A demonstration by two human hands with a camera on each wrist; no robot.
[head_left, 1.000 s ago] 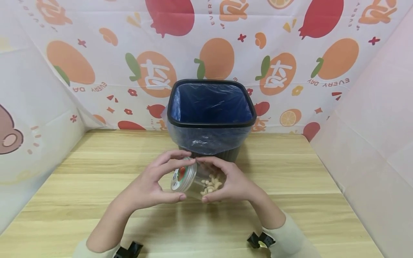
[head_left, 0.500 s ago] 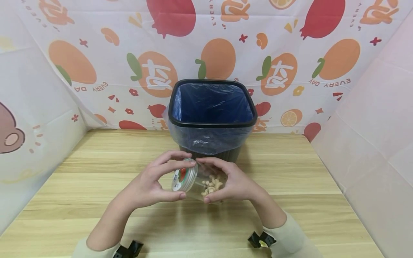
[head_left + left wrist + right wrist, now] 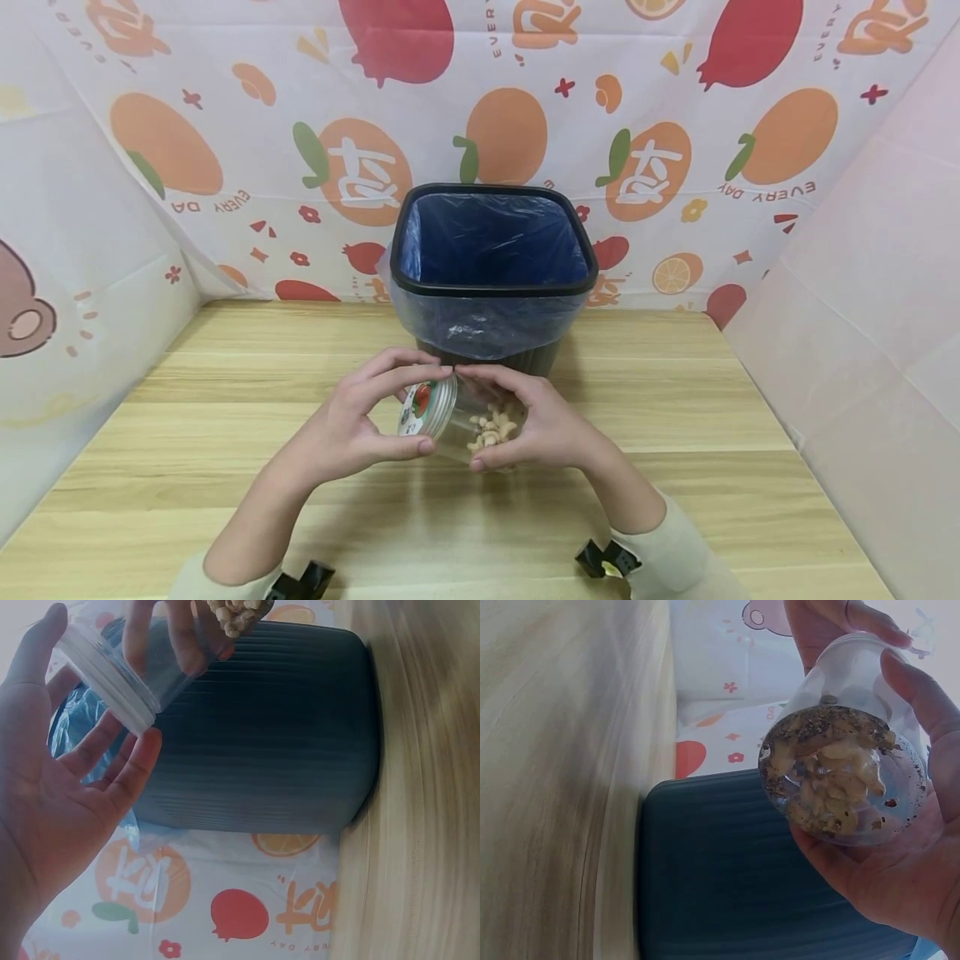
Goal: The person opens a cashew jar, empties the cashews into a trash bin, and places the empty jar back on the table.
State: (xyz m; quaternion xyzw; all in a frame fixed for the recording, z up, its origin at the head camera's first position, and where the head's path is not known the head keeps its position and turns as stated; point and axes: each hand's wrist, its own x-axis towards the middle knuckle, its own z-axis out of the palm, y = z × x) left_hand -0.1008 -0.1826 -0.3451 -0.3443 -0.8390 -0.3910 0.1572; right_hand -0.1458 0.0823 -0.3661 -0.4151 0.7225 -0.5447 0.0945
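Slanting crosswise before the bin (image 3: 491,291) there, the clear jar (image 3: 463,417) has its lid (image 3: 431,407) held by the left grip (image 3: 358,421), its body (image 3: 836,776) by the right grip (image 3: 546,422).

The head view looks forward and down; the wrist views, turned sideways, share the jar (image 3: 846,742) up close.

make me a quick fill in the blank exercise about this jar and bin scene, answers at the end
The left hand holds the jar by its round, labelled ____.
Counting the right hand, the number of hands touching the jar is ____.
The pale nuts lie inside the ____.
The colour of the rim of the bin is ____.

Missing words: lid; two; jar; black.
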